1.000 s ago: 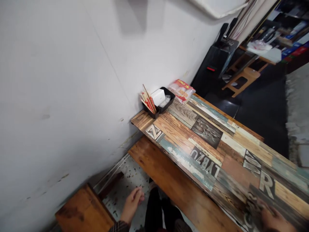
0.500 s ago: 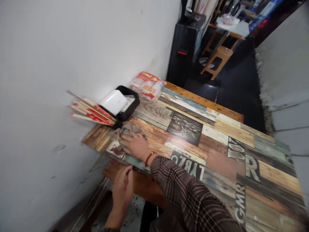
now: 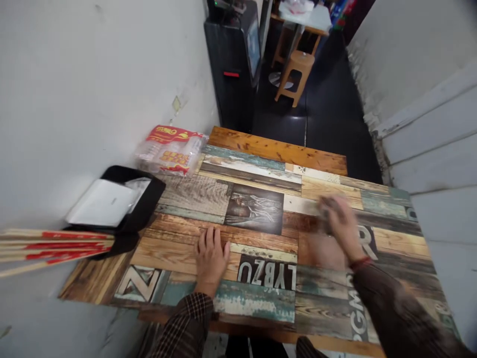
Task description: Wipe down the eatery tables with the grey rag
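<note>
My left hand (image 3: 211, 256) lies palm down on the wood-patterned tabletop (image 3: 194, 196), fingers forward, holding nothing. To the right, my right hand (image 3: 343, 223) is smeared by motion over the table, a red bracelet at its wrist. Under its fingers shows a bit of a greyish-brown rag (image 3: 325, 211), mostly hidden and blurred. Left of my left hand stands a black caddy (image 3: 149, 199) with a white box (image 3: 102, 203) and a clear wrapper in it. Chopsticks (image 3: 74, 247) in red-marked paper stick out from its near side.
A red and clear plastic packet (image 3: 171, 151) rests at the table's back left, by the white wall (image 3: 93, 89). Beyond the table are a wooden bench (image 3: 276, 149), a dark cabinet (image 3: 231, 64) and a tan stool (image 3: 296, 74). Another wall borders the right.
My right hand has swept from the table's left end, by the chopsticks, to the right with the rag. My left hand has come up from below the near edge onto the tabletop. The view has turned.
</note>
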